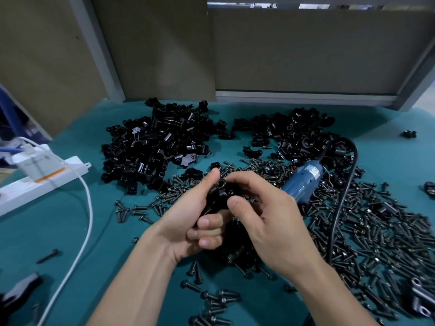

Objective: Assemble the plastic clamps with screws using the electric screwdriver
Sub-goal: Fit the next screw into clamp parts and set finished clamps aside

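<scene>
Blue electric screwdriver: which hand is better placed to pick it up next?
Right, probably. The blue electric screwdriver lies just beyond the right hand, on that side. The left hand wraps the small black plastic clamp and could hold it alone; the right only pinches it.

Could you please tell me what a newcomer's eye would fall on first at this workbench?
The eye goes first to the centre, where the left hand and right hand together hold a black plastic clamp above the teal table. Behind them lie heaps of black clamp parts, and a carpet of dark screws spreads to the right. The blue electric screwdriver lies among those screws just beyond the right hand.
</scene>
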Demonstrator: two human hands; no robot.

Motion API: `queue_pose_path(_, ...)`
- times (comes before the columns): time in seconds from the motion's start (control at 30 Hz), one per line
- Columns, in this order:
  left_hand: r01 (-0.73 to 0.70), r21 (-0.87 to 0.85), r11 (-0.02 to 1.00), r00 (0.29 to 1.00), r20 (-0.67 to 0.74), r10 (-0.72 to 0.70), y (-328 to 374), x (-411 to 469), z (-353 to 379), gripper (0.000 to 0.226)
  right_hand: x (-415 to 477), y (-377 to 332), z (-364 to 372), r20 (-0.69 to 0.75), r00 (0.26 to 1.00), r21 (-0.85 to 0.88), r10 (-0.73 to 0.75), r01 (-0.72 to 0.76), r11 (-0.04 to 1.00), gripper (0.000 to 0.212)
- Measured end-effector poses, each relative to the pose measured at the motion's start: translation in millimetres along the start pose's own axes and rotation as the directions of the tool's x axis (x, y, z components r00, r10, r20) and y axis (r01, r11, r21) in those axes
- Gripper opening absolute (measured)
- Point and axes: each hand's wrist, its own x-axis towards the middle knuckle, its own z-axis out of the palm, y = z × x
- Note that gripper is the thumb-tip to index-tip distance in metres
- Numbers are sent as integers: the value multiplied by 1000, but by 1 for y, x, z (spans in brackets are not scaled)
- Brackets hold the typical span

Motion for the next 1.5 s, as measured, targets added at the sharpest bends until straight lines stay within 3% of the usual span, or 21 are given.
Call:
queue_pose_path(0.1, 3, 48, 999, 1000, -6, -3, 0, 1, 0, 66, -3, 3, 4, -26, 1000, -20, 14, -15, 1000, 42)
queue_pose_path(0.2, -27, 125, 992, 993, -110, 41, 1, 3, 2, 59, -2, 7, 3, -47, 990, 115, 131, -125, 986, 50)
queue_pose_path(0.27, -107, 334, 937, 960, -211, 185, 0, 7, 3, 57, 1, 9, -1, -32, 987, 196, 158, -149, 969, 54)
queue_pose_path(0.33, -199, 517, 832, 877, -286, 387, -1, 10, 4, 50, 3, 8, -4, -75, 982, 202, 171, -153, 967, 59)
queue_pose_path(0.4, -265, 616, 742, 839, -232, 492, -2, 11, 4, 46, 3, 11, -7, -131, 967, 177, 217, -193, 965, 51)
queue_pose_path(0.47, -255, 692, 676, 875, -134, 466, -4, 10, 3, 49, 2, 11, -8, -155, 947, 144, 282, -260, 955, 48)
queue_pose_path(0.63, -299, 471, 830, 901, -149, 408, -11, 17, 9, 38, 3, 12, -8, -99, 947, -25, 307, -311, 950, 93)
queue_pose_path(0.73, -309, 358, 881, 899, -193, 393, -13, 23, 8, 46, 4, 13, -7, -78, 949, -49, 305, -309, 950, 98)
queue_pose_path(0.83, -349, 293, 890, 895, -178, 409, -13, 26, 9, 41, 3, 16, -8, -93, 959, -35, 266, -270, 962, 86)
queue_pose_path(0.97, -360, 240, 902, 890, -202, 409, -13, 27, 9, 37, 1, 17, -6, -167, 952, 55, 256, -250, 967, 45)
queue_pose_path(1.17, -365, 186, 912, 897, -192, 398, -13, 24, 9, 36, 2, 17, -8, -217, 961, -84, 171, -192, 978, 32)
queue_pose_path(1.23, -376, 211, 902, 887, -199, 416, -12, 23, 8, 34, 2, 14, -8, -189, 967, -138, 172, -200, 970, 29)
queue_pose_path(1.33, -395, 212, 894, 837, -319, 445, -10, 22, 7, 43, 6, 5, -14, -113, 976, -254, 187, -210, 944, 20)
queue_pose_path(1.43, -432, 205, 878, 770, -424, 478, -6, 15, 9, 38, 8, -7, -41, -70, 971, -234, 228, -238, 943, 15)
queue_pose_path(1.5, -474, 179, 862, 727, -473, 498, -2, 5, 8, 38, 1, -13, -61, 84, 945, -321, 317, -275, 906, 16)
